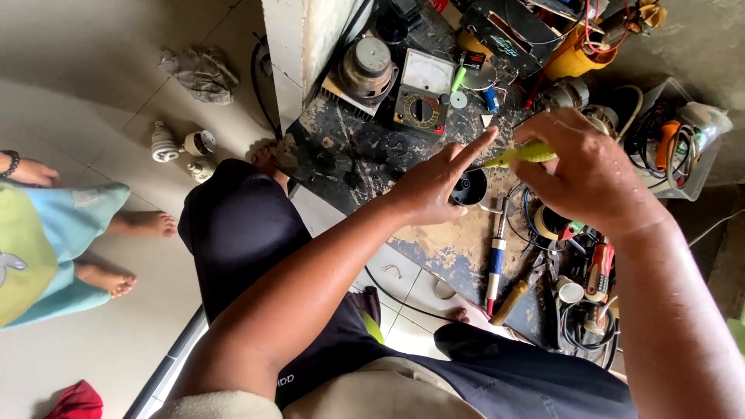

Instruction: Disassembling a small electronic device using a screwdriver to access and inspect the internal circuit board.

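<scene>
Forearms: both reach forward from the bottom of the head view over dark trousers and a worn, stained board [365, 155].
Left hand [434, 186]: fingers closed around a small round black part [470, 186], index finger stretched out straight; it pins the part just above the board.
Right hand [586, 174]: fingers wrapped tight on a yellow-green screwdriver [518, 154], its tip pointing toward the black part's top edge.
Doing it well: I judge the tip should sit square before any turning, with the left grip firm so the part cannot spin.
Just beside: a blue-handled tool [497, 260] and a wooden-handled tool [508, 302] lie on the board under the hands.
Further off: an analogue meter [421, 93] stands beyond the left hand; spiral bulbs [164, 144] lie on the tiled floor [109, 70].
Left edge: another person's bare feet [124, 252], well apart.
</scene>
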